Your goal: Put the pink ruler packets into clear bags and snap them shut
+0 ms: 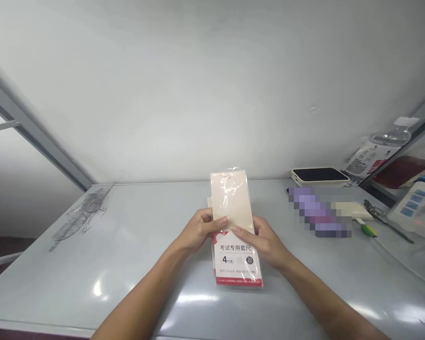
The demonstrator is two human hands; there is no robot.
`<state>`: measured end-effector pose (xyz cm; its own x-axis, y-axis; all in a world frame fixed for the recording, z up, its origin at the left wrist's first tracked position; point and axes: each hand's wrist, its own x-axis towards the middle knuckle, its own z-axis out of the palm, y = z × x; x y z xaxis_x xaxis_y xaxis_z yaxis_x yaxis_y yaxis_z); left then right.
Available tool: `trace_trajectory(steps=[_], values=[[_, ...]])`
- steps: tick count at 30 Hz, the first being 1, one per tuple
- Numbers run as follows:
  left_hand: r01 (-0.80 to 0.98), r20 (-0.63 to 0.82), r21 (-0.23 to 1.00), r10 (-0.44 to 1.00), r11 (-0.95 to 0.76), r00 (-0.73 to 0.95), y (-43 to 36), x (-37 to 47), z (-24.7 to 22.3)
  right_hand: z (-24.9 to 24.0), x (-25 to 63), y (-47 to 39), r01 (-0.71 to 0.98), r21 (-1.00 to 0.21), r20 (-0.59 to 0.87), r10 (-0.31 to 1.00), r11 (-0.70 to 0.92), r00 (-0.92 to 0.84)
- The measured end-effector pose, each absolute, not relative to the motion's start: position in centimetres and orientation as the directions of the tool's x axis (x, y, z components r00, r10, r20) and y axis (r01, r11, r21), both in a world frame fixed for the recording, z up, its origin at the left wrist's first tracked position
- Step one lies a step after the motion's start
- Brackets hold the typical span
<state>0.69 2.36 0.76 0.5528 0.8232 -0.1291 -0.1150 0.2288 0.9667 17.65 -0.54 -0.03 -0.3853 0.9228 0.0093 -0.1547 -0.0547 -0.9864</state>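
Observation:
In the head view I hold a ruler-set package [233,196] upright-lengthwise over the middle of the table. It is a clear plastic sleeve with a plain cream card above and a white, red-edged printed label below. My left hand [200,232] is closed on its left edge, thumb on the front. From the right, my right hand [267,242] grips the opposite edge, its thumb also across the front. Behind the sleeve, a pale edge of another layer sticks out on the left. Clear plastic rulers [81,215] lie apart on the table's far left.
The grey table [134,293] meets a white wall behind. On the right are a phone [318,175], a blurred purple item [315,212], a charger with a white cable [396,257], a dark slim tool [393,224] and a leaning plastic bottle [384,146]. Metal frames border both sides.

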Motion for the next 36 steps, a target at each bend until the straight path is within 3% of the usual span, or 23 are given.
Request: trace_trajectory(steps=[19, 25, 28, 31, 34, 36], values=[[-0.073, -0.090, 0.985, 0.818, 0.159, 0.568, 2.3, 0.7, 1.0, -0.1, 17.6, -0.5, -0.168, -0.985, 0.024, 0.922, -0.045, -0.386], [0.100, -0.098, 0.993, 0.875, 0.058, 0.474, 2.2, 0.7, 1.4, 0.0, 17.8, 0.0, -0.083, -0.994, -0.034, 0.939, -0.067, -0.342], [0.420, -0.250, 0.906, 0.867, 0.053, 0.430, 2.2, 0.0, 1.1, -0.4, 18.0, 0.4, 0.036, -0.995, -0.103, 0.950, -0.096, -0.296], [0.718, -0.311, 0.695, 0.916, 0.036, 0.254, 2.2, -0.3, 0.3, -1.2, 18.0, 0.6, 0.338, -0.938, -0.162, 0.960, -0.078, -0.228], [0.843, -0.246, 0.538, 0.953, -0.017, 0.176, 1.9, 0.1, -0.4, -2.1, 17.7, 0.6, 0.680, -0.732, -0.159, 0.981, -0.043, -0.109], [0.863, -0.211, 0.504, 0.962, -0.045, 0.174, 1.7, 0.4, -0.7, -2.4, 17.5, 0.6, 0.791, -0.611, -0.140, 0.988, -0.029, -0.072]])
